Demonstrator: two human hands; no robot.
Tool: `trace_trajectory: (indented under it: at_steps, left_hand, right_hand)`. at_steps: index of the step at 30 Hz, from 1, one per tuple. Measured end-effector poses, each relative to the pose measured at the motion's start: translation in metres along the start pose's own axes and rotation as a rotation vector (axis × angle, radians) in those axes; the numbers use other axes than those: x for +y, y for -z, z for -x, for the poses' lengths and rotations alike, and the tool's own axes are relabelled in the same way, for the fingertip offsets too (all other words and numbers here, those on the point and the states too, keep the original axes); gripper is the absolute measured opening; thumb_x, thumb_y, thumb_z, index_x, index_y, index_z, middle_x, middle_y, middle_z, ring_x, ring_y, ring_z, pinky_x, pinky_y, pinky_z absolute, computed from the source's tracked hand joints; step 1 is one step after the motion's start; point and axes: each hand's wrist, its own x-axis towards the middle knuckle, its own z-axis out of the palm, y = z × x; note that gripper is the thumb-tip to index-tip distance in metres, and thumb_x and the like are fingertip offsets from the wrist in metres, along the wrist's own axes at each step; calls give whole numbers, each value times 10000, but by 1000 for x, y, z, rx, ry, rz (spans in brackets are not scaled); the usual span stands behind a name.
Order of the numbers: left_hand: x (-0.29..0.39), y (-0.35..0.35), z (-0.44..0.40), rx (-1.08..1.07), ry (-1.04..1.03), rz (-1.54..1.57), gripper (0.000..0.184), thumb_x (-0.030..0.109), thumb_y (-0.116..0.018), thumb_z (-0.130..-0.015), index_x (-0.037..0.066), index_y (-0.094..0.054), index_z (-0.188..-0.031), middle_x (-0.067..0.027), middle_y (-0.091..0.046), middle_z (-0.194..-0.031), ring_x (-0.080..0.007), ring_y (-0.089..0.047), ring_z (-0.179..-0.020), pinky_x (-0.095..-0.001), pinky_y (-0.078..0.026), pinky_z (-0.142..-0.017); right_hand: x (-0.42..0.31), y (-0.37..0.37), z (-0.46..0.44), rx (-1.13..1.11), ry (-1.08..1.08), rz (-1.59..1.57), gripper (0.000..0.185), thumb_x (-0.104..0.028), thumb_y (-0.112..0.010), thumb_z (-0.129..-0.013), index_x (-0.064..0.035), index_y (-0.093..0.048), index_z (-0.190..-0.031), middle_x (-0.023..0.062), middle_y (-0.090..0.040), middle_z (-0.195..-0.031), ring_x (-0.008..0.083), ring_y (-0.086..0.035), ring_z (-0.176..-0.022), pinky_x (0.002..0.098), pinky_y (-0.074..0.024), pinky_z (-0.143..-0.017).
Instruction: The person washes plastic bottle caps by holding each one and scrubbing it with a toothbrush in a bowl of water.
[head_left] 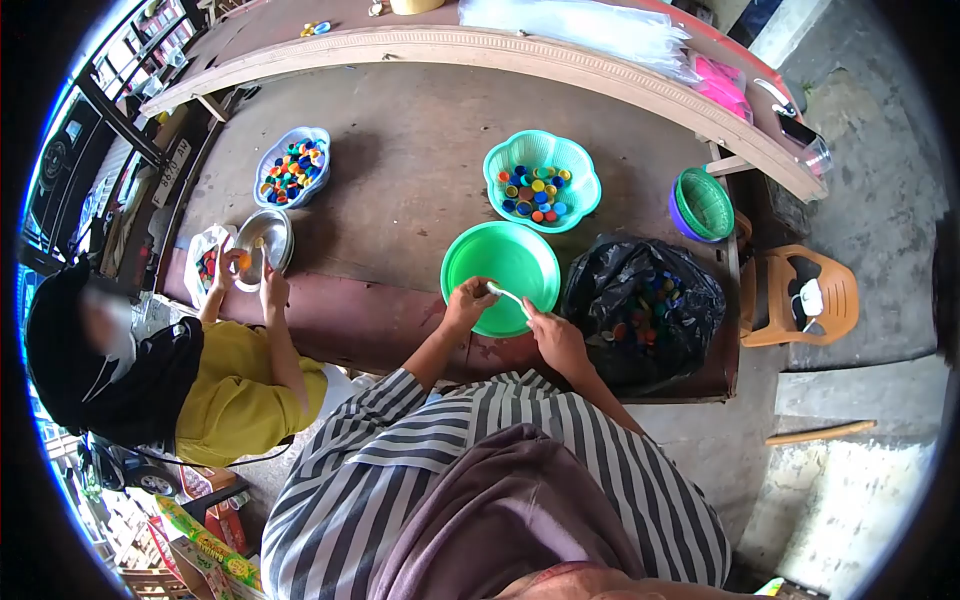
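Note:
Over the green basin (470, 255), my left hand (468, 303) pinches a small white piece, perhaps a bottle cap. My right hand (558, 340) is closed on a slim white tool (514, 297), whose tip reaches to the white piece; its exact kind is too small to tell. Behind the basin stands a turquoise scalloped bowl (575, 150) with many coloured bottle caps (537, 192). Right of my right hand lies an open black plastic bag (590, 275) with more coloured caps inside.
At left a co-worker (225, 400) works over a metal bowl (287, 240), near a pale blue basket (320, 137) of caps. Green and purple baskets (706, 205) sit at the table's right end, by an orange plastic chair (835, 295). A raised wooden shelf (450, 45) crosses the back.

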Motion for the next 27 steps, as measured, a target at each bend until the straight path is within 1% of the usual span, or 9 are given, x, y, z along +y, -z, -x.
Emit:
trace_trajectory:
  at_steps: [3, 5, 7, 11, 13, 15, 22, 25, 27]
  left_hand:
    - [-4, -5, -1, 36, 26, 68, 196, -9, -574, -841, -48, -575, -1033, -71, -631, -957, -117, -590, -864, -231, -458, -779]
    - [-1, -3, 2, 41, 34, 65, 195, -3, -574, -843, -48, -575, -1033, -71, -633, -956, -117, -594, -860, -234, -458, -780]
    - [2, 0, 2, 19, 81, -8, 203, 12, -583, -846, -51, -575, -1039, -70, -634, -945, -120, -603, -855, -230, -460, -780]
    - [7, -8, 3, 0, 94, 91, 260, 26, -596, -849, -41, -561, -1098, -72, -625, -960, -131, -606, -845, -244, -480, -793]
    - [20, -9, 6, 41, 262, 164, 290, 14, -581, -856, -33, -540, -1139, -89, -628, -955, -138, -617, -868, -237, -499, -779]
    - [13, -4, 5, -16, 214, 124, 304, 21, -580, -859, -29, -526, -1155, -95, -627, -960, -144, -618, -871, -244, -507, -781]
    - [-3, -6, 0, 13, 219, 275, 286, 6, -572, -857, -7, -517, -1138, -60, -611, -910, -123, -603, -832, -227, -501, -747]
    - [-10, 2, 0, -43, 90, 328, 241, -1, -571, -857, 15, -521, -1092, -31, -587, -894, -102, -578, -804, -218, -478, -727]
    - [-11, 1, -3, 5, 124, 374, 214, -5, -574, -856, 32, -515, -1058, -17, -564, -897, -98, -560, -798, -212, -457, -725]
  right_hand:
    - [17, -2, -5, -9, -260, 188, 399, -184, -511, -895, -159, -493, -1293, 150, -626, -881, 324, -621, -743, 403, -493, -644]
    - [18, -4, -2, 75, -227, 80, 397, -184, -505, -898, -154, -491, -1293, 145, -630, -889, 321, -624, -748, 403, -492, -640]
    - [1, 6, 1, -72, -37, -116, 390, -175, -496, -901, -131, -489, -1289, 142, -632, -877, 323, -623, -748, 415, -483, -624]
    - [22, -8, 2, -7, -248, 149, 401, -185, -517, -893, -143, -496, -1291, 142, -633, -872, 321, -623, -747, 415, -487, -634]
    - [17, -4, 0, 89, -210, 62, 399, -186, -522, -891, -133, -499, -1286, 142, -635, -865, 318, -624, -735, 411, -488, -626]
    - [6, -1, 4, -28, -26, -94, 395, -177, -518, -892, -143, -497, -1284, 144, -637, -859, 320, -624, -732, 413, -484, -612]
    - [6, -3, 3, 2, -204, 32, 401, -184, -525, -888, -181, -498, -1289, 145, -642, -869, 321, -626, -748, 418, -487, -625]
    - [6, -7, 7, -50, -113, -47, 396, -178, -519, -890, -155, -498, -1285, 153, -644, -896, 335, -623, -773, 428, -485, -644]
    - [15, -4, 1, 66, -255, -4, 365, -140, -506, -889, -123, -525, -1253, 174, -627, -842, 359, -606, -779, 437, -470, -646]
